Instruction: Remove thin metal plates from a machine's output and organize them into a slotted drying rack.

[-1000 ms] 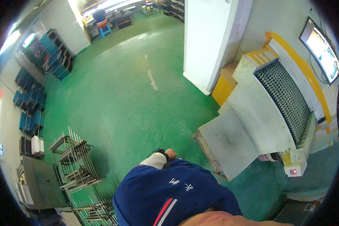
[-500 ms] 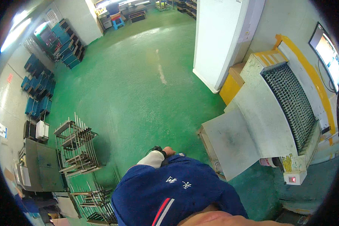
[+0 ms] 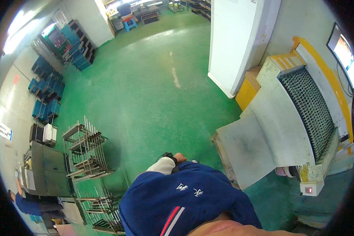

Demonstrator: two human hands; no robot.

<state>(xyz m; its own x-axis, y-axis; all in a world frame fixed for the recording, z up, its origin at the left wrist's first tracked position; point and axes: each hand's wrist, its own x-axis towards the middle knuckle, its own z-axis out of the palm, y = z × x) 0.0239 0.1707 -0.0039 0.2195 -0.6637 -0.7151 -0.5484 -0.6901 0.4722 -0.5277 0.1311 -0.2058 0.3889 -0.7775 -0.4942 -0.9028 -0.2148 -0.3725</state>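
Observation:
My left hand (image 3: 180, 157) shows just past the front of my dark blue shirt (image 3: 208, 179), close to my body. A black band (image 3: 167, 156) circles the wrist, and a white sleeve (image 3: 162, 165) covers the forearm. Only the back part of this hand can be seen, so its fingers and anything in them stay hidden. Beside it, a small pale thing (image 3: 195, 161) peeks over the shirt's edge, too small to name. My right hand is out of sight.
Metal racks (image 3: 86, 151) stand at left, near a grey cabinet (image 3: 49, 169) and a person in dark blue (image 3: 29, 205). To the right is a machine with a mesh panel (image 3: 308, 110) and a sloping plate (image 3: 246, 151). A white column (image 3: 234, 43) rises behind it.
The surroundings have shifted slightly to the right in the picture. More of the person at the lower left shows now. My left hand keeps its place near my body.

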